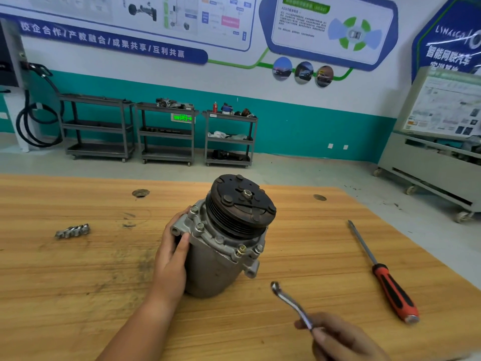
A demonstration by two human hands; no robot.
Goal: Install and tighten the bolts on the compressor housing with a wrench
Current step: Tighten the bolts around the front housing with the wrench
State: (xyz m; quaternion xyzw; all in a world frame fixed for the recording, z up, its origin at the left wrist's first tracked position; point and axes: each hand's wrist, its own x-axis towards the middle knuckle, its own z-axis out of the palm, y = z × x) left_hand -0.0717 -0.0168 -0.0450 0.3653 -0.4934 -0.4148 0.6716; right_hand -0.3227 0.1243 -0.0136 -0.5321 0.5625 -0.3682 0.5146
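the compressor housing [216,267] stands on end in the middle of the frame on the wooden counter [78,282]. it leans a little, and its black pulley [243,201] on top faces up and to the right. several bolts [200,226] sit in the flange just under the pulley, including a yellowish bolt [242,248] at the front right.

the left grip [173,254], a bare hand, is clamped on the left side of the housing. its thumb lies on the front just below a mounting ear and its fingers curl round the back. the right grip [338,337], in the lower right of the frame and kinda blurry, is pinched on the near end of the wrench [289,300]. the wrench's ring end points up-left toward the bottom right of the housing, near it but not touching. can't tell if the wrench touches the counter.

further out, a red and black screwdriver [385,277] lies on the counter at the right of the frame, well apart from the housing, tip pointing to the far edge. a little heap of loose bolts [73,230] sits at the left.

behind the counter, three grey carts [166,134] stand against a teal and white wall. a black hose [33,121] hangs at the upper left, and a grey wheeled cabinet [429,162] is at the right.
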